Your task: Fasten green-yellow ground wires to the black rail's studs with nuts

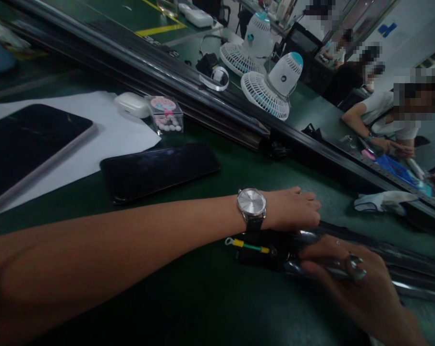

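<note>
The left forearm is stretched across the green bench; the left hand (pixel 294 209) lies flat, fingers released, on a shiny dark sleeve (pixel 383 262) at near right. The right hand (pixel 350 276) is curled around it. Two desk fans (pixel 271 89) stand far; one phone (pixel 159 170) lies left.

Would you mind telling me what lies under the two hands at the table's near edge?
Under the left hand and right hand lies a dark, shiny part with a yellow-green wire leading from its end. The hands cover its middle, so its full shape stays hidden.
</note>
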A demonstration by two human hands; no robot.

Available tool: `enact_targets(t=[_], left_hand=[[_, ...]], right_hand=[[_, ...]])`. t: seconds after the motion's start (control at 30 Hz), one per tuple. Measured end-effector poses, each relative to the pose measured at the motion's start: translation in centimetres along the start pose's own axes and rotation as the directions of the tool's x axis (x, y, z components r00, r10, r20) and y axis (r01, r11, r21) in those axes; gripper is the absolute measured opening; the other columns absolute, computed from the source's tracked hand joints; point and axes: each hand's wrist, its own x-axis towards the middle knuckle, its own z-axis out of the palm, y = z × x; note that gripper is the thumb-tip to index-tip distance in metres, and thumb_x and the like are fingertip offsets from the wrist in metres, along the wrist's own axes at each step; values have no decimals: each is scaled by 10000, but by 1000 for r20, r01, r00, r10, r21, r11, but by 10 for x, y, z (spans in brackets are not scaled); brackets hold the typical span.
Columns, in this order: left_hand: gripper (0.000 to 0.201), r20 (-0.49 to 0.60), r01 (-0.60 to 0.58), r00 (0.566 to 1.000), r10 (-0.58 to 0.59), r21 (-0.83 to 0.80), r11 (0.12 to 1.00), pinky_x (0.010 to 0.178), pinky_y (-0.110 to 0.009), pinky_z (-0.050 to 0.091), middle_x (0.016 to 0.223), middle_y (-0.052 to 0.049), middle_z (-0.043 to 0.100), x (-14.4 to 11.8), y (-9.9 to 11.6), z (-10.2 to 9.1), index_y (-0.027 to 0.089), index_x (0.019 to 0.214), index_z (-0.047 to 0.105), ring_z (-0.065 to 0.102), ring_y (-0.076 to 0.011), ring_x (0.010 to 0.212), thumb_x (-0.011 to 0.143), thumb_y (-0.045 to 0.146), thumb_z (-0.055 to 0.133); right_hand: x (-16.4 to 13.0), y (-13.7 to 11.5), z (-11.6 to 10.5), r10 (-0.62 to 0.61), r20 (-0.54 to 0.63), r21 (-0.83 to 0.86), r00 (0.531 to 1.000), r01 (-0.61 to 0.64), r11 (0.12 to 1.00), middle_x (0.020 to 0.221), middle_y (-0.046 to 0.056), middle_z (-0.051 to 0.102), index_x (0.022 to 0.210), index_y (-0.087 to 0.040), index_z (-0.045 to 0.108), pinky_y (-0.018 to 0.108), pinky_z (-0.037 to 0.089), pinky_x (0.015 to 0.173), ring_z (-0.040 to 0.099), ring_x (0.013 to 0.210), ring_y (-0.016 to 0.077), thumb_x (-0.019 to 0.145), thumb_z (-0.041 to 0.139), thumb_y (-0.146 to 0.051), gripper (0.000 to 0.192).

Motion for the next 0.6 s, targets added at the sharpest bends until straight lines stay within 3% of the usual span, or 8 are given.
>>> enact_targets(t=[0.2,0.6], left_hand=[[37,-1,3,1000,-3,-5,1000,822,-352,385,1248,-84,654,1,0,1,198,948,721,522,-238,1190,938,198,685],[42,-77,-15,997,12,-36,999,777,-351,387,1158,-88,681,-1,-1,3,185,882,726,545,-239,1122,902,151,712]], right_hand=[[6,-15,5,-27,-127,-123,991,11,992,735,-10,772,944,-221,629,222,536,532,745,606,129,1049,550,-368,197],[11,-18,9,-81,-161,-128,984,61,990,704,-7,764,906,-220,630,205,536,510,741,577,132,1041,567,-369,212]])
